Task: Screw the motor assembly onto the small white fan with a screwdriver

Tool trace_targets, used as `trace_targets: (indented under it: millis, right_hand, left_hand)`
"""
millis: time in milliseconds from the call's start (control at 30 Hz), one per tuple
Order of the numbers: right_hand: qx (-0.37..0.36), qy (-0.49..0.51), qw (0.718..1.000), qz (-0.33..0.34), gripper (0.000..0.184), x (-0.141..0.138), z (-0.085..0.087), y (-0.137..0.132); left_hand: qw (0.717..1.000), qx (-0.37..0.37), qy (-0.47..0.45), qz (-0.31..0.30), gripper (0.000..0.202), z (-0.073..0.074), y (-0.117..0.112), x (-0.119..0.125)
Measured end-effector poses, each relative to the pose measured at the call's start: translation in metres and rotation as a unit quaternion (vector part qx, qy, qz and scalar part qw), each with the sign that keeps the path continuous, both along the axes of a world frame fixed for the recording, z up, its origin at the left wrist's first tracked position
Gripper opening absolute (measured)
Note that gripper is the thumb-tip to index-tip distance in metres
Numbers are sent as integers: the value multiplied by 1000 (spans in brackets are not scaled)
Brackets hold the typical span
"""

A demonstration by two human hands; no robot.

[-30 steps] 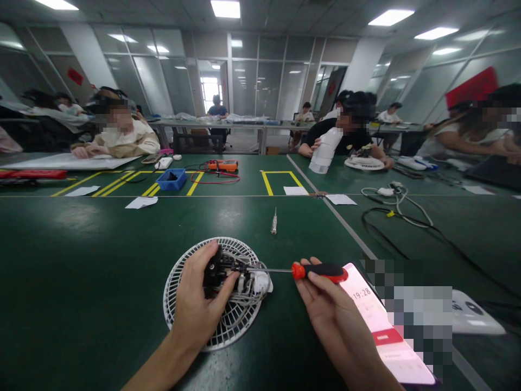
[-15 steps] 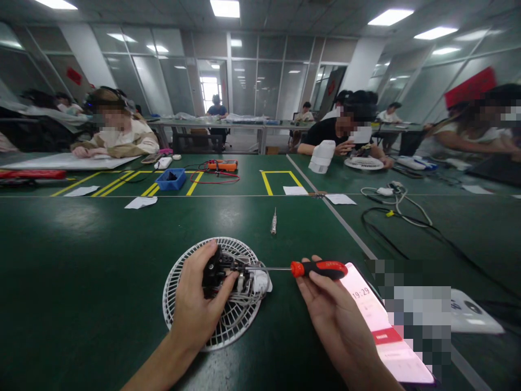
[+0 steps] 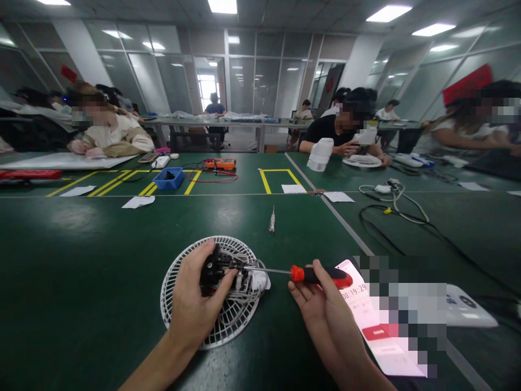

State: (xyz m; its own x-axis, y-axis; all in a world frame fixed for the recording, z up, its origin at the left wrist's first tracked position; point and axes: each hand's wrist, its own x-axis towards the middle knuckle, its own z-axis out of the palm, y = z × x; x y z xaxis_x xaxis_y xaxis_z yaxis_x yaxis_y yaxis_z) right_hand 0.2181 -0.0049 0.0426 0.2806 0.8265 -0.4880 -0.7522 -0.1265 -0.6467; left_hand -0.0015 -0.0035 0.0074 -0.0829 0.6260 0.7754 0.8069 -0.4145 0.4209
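A round white fan grille [image 3: 222,326] lies flat on the green table [image 3: 81,255]. On it sits a black fan motor [image 3: 214,270] with white wiring. My left hand [image 3: 193,304] is closed round the motor, thumb on its right side. My right hand [image 3: 321,304] grips the red and black handle of a screwdriver [image 3: 315,275]. Its thin shaft runs left and its tip meets the motor.
A phone [image 3: 382,336] with a lit timer screen lies right of my right hand. A small screwdriver [image 3: 271,221] lies farther back. Cables [image 3: 399,212], a blue bin [image 3: 169,178] and an orange multimeter [image 3: 220,163] sit beyond. Other people work at the far tables.
My right hand has rolled its fingers over the screwdriver handle and shifted slightly left. The left hand and motor stay put. The view has tilted down a little.
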Motion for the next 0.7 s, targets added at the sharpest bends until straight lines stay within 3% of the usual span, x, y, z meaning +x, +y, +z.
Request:
trace_targets:
  millis: [100, 167, 267, 367, 433, 533, 633, 700]
  right_hand:
    - [-11, 1, 1000, -14, 25, 3, 6, 2]
    - [3, -15, 1000, 11, 27, 5, 7, 3]
    - [48, -87, 987, 125, 36, 7, 4, 0]
    - [82, -238, 937, 244, 38, 7, 1, -5]
    - [93, -387, 870, 292, 43, 6, 1, -10]
    - [95, -604, 717, 334, 48, 4, 2, -16]
    - [74, -716, 579, 382, 43, 0, 1, -17]
    - [45, -745, 522, 412, 41, -2, -1, -15]
  left_hand:
    - [1000, 0, 2, -2, 69, 1, -1, 0]
    - [1000, 4, 5, -2, 69, 1, -1, 0]
    - [1000, 16, 14, -3, 69, 2, 0, -1]
    - [999, 32, 27, -2, 78, 4, 0, -3]
    - [997, 58, 49, 3, 89, 8, -2, -3]
    - [986, 124, 111, -30, 88, 17, -15, 6]
    - [962, 147, 170, -155, 42, 20, -34, 32]
    - [935, 128, 202, -261, 20, 15, -45, 57]
